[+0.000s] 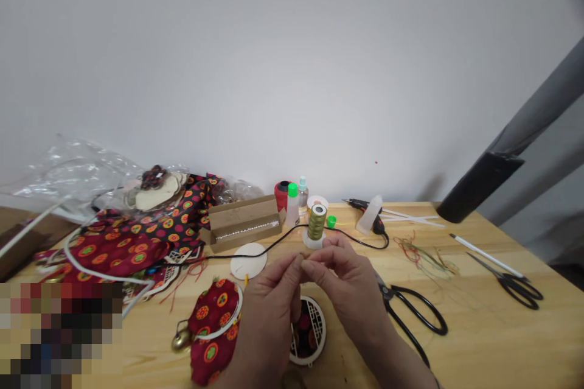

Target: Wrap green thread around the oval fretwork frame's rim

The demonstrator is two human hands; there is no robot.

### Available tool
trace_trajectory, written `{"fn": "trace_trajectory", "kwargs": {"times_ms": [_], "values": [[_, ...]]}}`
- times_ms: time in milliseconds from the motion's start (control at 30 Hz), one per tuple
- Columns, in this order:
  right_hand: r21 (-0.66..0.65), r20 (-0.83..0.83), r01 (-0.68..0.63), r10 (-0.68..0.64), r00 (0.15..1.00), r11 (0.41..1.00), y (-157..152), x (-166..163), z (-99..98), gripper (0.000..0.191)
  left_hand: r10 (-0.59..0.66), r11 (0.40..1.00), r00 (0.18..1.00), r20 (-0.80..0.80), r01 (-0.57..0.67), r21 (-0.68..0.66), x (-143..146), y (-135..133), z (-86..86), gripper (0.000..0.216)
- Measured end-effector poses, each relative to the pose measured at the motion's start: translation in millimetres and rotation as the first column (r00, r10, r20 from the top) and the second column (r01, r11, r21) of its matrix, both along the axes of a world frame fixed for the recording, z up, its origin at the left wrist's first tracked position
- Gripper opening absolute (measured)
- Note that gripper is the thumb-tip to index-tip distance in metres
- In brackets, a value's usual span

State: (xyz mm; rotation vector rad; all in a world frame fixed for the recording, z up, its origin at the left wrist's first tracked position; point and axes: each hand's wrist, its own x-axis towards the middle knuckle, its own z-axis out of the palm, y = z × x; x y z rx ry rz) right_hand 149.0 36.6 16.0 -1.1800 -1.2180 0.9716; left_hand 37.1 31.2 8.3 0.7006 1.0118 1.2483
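Observation:
My left hand (pixel 269 297) and my right hand (pixel 347 282) are raised together over the wooden table (pixel 479 328). Their fingertips meet in a pinch just in front of a spool of olive-gold thread (pixel 316 223). What they pinch is too fine to make out. Below my hands lies a round white fretwork piece (pixel 312 331) backed with patterned cloth. To its left sits a red patterned fabric pouch (pixel 213 328) with a small brass bell (pixel 180 339).
Large black scissors (pixel 413 310) lie right of my hands, smaller scissors (pixel 513 282) farther right. A glue gun (pixel 367 215), glue bottles (pixel 292 205), a red spool (pixel 282 194), a cardboard box (pixel 244 221), a white disc (pixel 248 261), patterned fabric (pixel 137 243) and plastic bags (pixel 77 176) crowd the back.

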Motion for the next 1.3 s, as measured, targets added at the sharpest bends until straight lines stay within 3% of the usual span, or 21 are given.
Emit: {"fn": "trace_trajectory", "kwargs": {"times_ms": [333,467,600,700,867,1300], "values": [[-0.105,-0.203,-0.071,0.048,0.978,0.992,2,-2,-2.2,0.022,-0.024,1.000,0.997,-0.080,0.024,0.004,-1,-3,-1.5,0.029],[-0.150,-0.181,-0.082,0.054,0.982,0.985,3,2,-2.4,0.031,-0.025,1.000,0.994,-0.111,0.025,0.006,-1,-3,-3.2,0.028],[-0.163,-0.144,-0.071,0.047,0.988,0.984,4,8,-2.6,0.028,-0.016,1.000,0.990,-0.137,0.019,0.021,0,-3,-1.2,0.027],[-0.174,-0.234,-0.187,0.144,0.962,0.967,6,12,-1.5,0.038,-0.025,0.999,0.982,-0.190,0.032,0.033,0,-3,1.0,0.025],[-0.147,-0.375,-0.380,0.304,0.876,0.913,11,18,-0.4,0.020,-0.097,0.993,0.971,-0.219,0.109,0.042,-2,-3,-1.1,0.027],[-0.090,-0.349,-0.459,0.404,0.846,0.884,11,26,-1.3,0.014,-0.261,0.960,0.919,-0.296,0.278,0.016,-10,-3,2.9,0.031]]}}
